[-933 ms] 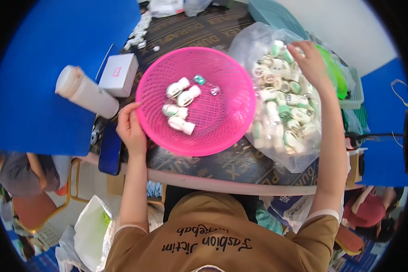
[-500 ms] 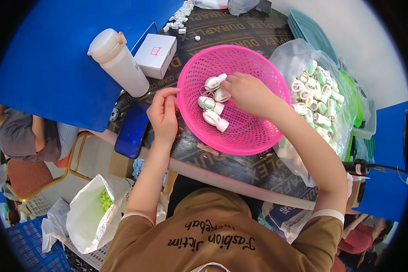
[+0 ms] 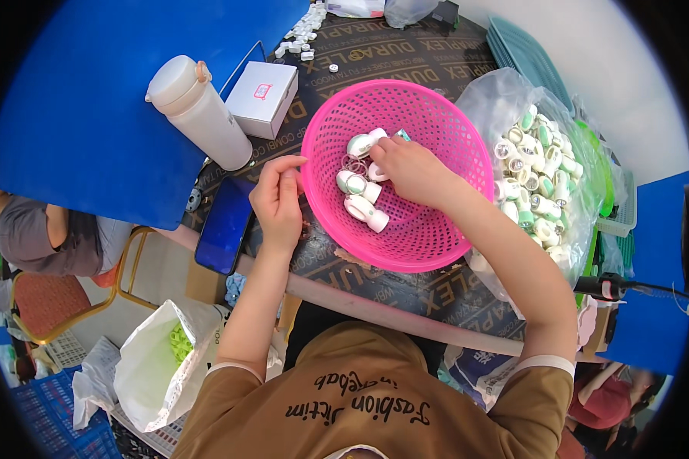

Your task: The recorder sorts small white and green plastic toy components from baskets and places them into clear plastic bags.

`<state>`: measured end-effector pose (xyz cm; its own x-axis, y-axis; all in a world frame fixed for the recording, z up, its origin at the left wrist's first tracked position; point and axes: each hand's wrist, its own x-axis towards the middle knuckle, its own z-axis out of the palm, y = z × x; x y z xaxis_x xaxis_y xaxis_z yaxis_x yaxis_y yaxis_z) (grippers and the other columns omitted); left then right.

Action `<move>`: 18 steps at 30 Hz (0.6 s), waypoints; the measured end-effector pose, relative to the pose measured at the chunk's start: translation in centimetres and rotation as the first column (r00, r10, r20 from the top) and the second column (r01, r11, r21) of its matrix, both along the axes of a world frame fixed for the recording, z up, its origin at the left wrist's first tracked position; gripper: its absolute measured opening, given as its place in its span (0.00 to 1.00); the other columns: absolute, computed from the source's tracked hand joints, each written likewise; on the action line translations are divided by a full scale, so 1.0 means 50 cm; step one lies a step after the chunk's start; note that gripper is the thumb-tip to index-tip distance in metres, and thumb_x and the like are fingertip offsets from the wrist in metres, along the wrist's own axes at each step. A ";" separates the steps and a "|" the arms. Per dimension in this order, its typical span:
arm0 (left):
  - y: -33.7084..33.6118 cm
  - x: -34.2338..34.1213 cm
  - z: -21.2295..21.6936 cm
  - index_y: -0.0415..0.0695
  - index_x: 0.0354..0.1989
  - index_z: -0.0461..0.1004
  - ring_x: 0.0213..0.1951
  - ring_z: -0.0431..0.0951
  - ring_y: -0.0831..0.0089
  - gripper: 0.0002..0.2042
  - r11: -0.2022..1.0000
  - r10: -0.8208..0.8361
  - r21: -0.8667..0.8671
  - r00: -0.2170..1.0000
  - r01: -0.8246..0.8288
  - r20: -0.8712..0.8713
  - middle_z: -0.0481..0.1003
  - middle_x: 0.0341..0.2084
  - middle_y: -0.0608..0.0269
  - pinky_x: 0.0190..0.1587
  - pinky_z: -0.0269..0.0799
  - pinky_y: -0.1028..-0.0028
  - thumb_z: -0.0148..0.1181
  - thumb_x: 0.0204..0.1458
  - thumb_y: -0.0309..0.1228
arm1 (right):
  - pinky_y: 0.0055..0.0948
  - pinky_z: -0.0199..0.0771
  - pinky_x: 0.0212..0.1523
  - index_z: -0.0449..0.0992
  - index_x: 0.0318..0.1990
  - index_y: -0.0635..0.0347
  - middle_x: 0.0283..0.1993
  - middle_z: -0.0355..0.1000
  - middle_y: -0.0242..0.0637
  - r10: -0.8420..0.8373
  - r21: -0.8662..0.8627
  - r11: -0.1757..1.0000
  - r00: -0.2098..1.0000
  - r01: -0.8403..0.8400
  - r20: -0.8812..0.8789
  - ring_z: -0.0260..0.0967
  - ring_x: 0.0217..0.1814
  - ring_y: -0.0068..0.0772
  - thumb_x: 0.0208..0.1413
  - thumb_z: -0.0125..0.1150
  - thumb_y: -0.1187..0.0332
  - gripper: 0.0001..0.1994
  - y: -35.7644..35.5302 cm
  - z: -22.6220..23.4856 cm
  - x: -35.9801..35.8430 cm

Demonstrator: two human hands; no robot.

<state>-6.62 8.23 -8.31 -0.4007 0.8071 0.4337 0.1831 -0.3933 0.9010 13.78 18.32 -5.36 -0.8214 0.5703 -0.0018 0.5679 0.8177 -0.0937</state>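
A pink perforated plastic basket [image 3: 444,130] stands before me on the dark printed board. Inside lie several small white-and-green torch-like pieces [image 3: 366,213], some with metal rings. My right hand [image 3: 409,170] reaches into the basket, its fingers closed on a torch-like piece [image 3: 377,173] that they partly cover. A small teal bit [image 3: 403,135] shows beside the knuckles. My left hand [image 3: 278,200] is at the basket's left rim, fingers bent and touching it. Right of the basket, a clear plastic bag [image 3: 486,96] holds many more such pieces.
A white bottle [image 3: 199,115], a white box [image 3: 262,99] and a dark phone [image 3: 223,229] stand or lie left of the basket. Small white parts [image 3: 302,34] are scattered at the back. Teal trays [image 3: 524,57] are stacked far right. A white sack [image 3: 157,367] stands lower left.
The right hand has shifted slightly within the basket over the pieces, and the teal bit now shows beside it. The left hand stays at the rim. The whole view has shifted slightly.
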 end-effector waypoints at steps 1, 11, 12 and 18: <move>0.000 0.001 -0.001 0.39 0.37 0.73 0.22 0.66 0.84 0.08 1.000 0.000 0.001 1.000 0.000 -0.002 0.69 0.18 0.69 0.25 0.62 0.83 0.46 0.56 0.22 | 0.38 0.68 0.45 0.67 0.37 0.66 0.39 0.67 0.44 0.000 0.001 1.000 1.000 0.000 -0.002 0.66 0.46 0.45 0.41 0.54 0.80 0.12 0.001 0.000 0.001; -0.001 0.006 -0.001 0.38 0.36 0.74 0.23 0.67 0.84 0.08 1.000 -0.003 -0.016 1.000 0.003 -0.014 0.71 0.22 0.67 0.27 0.62 0.83 0.46 0.56 0.22 | 0.36 0.70 0.39 0.68 0.38 0.63 0.37 0.69 0.40 -0.034 0.142 0.989 0.999 0.037 -0.021 0.69 0.42 0.41 0.43 0.56 0.75 0.12 -0.005 0.030 -0.006; -0.002 0.007 -0.001 0.38 0.36 0.74 0.25 0.69 0.83 0.08 0.999 0.002 -0.038 1.000 -0.003 -0.019 0.72 0.24 0.66 0.29 0.64 0.83 0.46 0.56 0.22 | 0.35 0.71 0.37 0.69 0.39 0.62 0.36 0.70 0.38 -0.049 0.217 0.974 0.997 0.059 -0.052 0.70 0.40 0.38 0.45 0.57 0.72 0.12 -0.001 0.030 -0.010; -0.001 0.011 0.006 0.37 0.35 0.74 0.33 0.73 0.78 0.07 0.998 0.042 0.045 0.994 -0.038 -0.097 0.75 0.29 0.62 0.37 0.67 0.80 0.47 0.56 0.23 | 0.36 0.72 0.36 0.72 0.34 0.59 0.34 0.70 0.37 -0.088 0.000 0.996 0.975 0.090 0.205 0.71 0.37 0.38 0.42 0.57 0.72 0.08 0.037 0.049 -0.053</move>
